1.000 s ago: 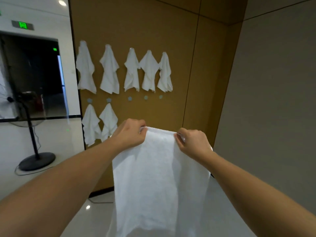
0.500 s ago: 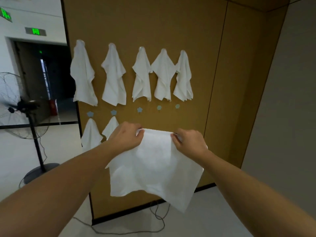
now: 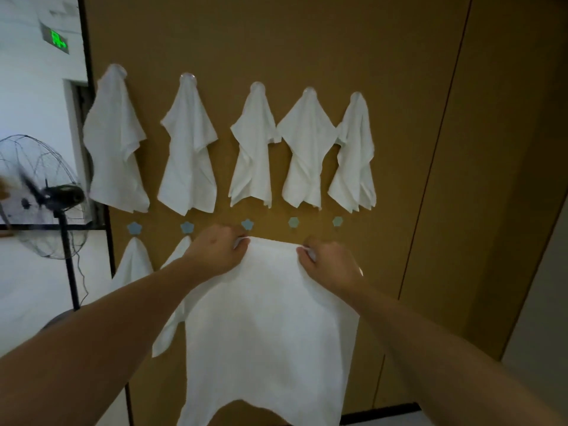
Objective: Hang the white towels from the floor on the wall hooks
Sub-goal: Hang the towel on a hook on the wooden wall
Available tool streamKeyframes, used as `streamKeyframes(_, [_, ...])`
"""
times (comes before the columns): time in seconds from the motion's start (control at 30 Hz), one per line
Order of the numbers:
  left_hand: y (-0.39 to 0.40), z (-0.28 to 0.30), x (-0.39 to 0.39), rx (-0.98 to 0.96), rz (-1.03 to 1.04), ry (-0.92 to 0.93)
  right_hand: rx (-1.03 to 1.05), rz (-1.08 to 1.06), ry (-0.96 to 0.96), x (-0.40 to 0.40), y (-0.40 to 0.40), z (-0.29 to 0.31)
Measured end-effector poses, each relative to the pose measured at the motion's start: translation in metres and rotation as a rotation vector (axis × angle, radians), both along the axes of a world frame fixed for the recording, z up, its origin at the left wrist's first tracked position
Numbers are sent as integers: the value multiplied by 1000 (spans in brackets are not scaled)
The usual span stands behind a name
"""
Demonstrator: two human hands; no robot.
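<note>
Five white towels hang from the upper hooks (image 3: 188, 76) on the brown wall (image 3: 307, 41); two more hang in the lower row. Your left hand (image 3: 215, 250) and right hand (image 3: 330, 264) each have a grip clamped on the top edge of another white towel (image 3: 270, 327), held spread against the wall just below the blue hooks (image 3: 293, 222).

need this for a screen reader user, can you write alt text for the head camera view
Two bare hands, left hand and right hand, pinch the top edge of a white towel just below a row of blue hooks on a brown wall. Five towels hang above, two more at lower left; a standing fan is at far left.
</note>
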State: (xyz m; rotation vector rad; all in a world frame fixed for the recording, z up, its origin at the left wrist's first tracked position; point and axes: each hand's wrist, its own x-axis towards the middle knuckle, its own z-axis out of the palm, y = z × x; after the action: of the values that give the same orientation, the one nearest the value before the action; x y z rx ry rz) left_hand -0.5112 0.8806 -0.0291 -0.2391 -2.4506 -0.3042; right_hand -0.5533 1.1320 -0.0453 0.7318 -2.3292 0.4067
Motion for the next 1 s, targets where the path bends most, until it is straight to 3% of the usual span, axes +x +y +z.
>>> streamKeyframes(0.2, [6,-3,-68,-30,-7,120,-7,243,171,-95,-4,-4])
streamKeyframes(0.3, [-8,-18,-104,-134,-22,90,46,293,227,-138,-18,-19])
streamKeyframes(0.47, [-49,-59,-171,-217,10,3,215,264,261,-207,-58,-49])
streamKeyframes(0.7, [-104,-93,-272,-205,110,-25,275,104,215,-302,-126,-69])
streamKeyframes(0.8, [-125,-101,-318,-154,175,-62,208,62,172,-344,-158,-74])
streamKeyframes(0.87, [-133,-113,-337,-222,172,-60,141,40,108,-364,-172,-89])
streamKeyframes(1.0, [-142,-157,-351,-158,110,-98,-59,127,3,-383,-194,-142])
